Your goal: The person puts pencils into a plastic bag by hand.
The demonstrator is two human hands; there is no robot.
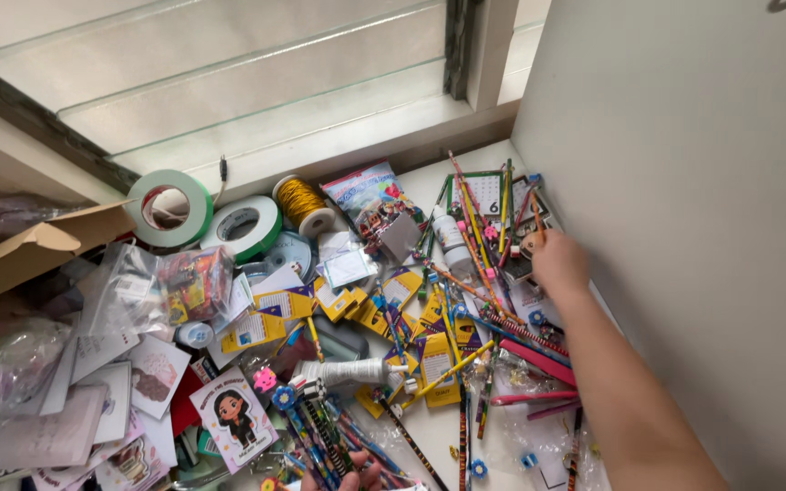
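Observation:
My right hand (559, 264) reaches to the far right of the heap, next to the grey wall panel (684, 227). Its fingers curl away from me among loose coloured pencils (475, 227), beside a small round brown piece (529, 244); what they grip is hidden. Only the fingertips of my left hand (349, 478) show at the bottom edge. They wrap the lower end of a bundle of pencils (325, 432) with blue flower-shaped toppers (284, 397).
Two green-edged tape rolls (170, 207) (246, 225) and a gold thread spool (302, 202) lie at the back by the window sill. Yellow card packs (429, 364), sticker sheets (234, 418), plastic bags (129, 291) and a cardboard box flap (29, 250) cover the white surface.

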